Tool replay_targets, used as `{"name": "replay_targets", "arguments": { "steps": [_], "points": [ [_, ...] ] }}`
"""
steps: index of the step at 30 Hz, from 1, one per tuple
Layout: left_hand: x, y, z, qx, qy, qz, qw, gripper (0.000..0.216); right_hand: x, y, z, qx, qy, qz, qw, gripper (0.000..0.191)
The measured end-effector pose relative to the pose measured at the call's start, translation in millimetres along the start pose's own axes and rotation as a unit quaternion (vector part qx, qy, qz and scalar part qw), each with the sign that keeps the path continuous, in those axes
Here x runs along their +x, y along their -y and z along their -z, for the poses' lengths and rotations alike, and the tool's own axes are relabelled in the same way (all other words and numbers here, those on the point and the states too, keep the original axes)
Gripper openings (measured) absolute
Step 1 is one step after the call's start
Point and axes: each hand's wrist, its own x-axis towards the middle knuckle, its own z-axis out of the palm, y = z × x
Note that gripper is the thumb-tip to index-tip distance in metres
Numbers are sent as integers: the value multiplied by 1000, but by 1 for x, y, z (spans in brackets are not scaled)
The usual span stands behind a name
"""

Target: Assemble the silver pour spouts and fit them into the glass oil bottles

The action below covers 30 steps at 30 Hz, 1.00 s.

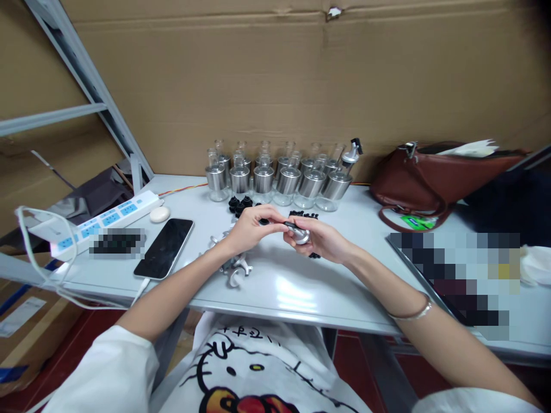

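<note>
In front of me my right hand (322, 238) is closed around a small silver metal pourer piece (301, 236). My left hand (253, 226) pinches a small black part (289, 225) against this piece; whether it is seated in it, I cannot tell. Beneath and behind my hands lie black stoppers (241, 205) on the left and a group of small black parts (303, 214) on the right, partly hidden. Loose silver pieces (236, 269) are scattered by my left forearm. Glass bottles with steel sleeves (263, 179) stand in rows at the back; the rightmost carries a silver pourer (352, 152) with a black tip.
The grey table (275, 304) backs onto a cardboard wall (258, 86). Left are a power strip (129, 207), a white round case (160, 214) and a phone (166, 246) on a cable. A brown handbag (413, 178) and a blurred flat item (456, 281) lie right.
</note>
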Motion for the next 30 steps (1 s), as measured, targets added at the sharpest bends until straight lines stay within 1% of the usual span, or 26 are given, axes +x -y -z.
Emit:
{"name": "replay_targets", "arguments": {
  "steps": [7, 12, 16, 19, 24, 30],
  "points": [
    [0, 3, 2, -2, 1, -9, 1000, 17, -3, 4, -1, 1, 20, -25, 999, 35],
    [0, 1, 2, 0, 12, 1, 1000, 17, 0, 2, -2, -3, 4, -17, 1000, 29],
    [0, 0, 1, 3, 7, -5, 1000, 12, 1, 3, -3, 1, -8, -10, 1000, 29],
    [1, 1, 1, -3, 6, 7, 1000, 10, 2, 4, -3, 2, -13, -16, 1000, 28],
    [1, 2, 1, -28, 3, 28, 999, 14, 2, 5, -1, -10, -29, -18, 999, 33],
    [0, 0, -1, -19, -2, 27, 999, 14, 2, 4, 0, -11, -41, -5, 999, 39]
  ]
}}
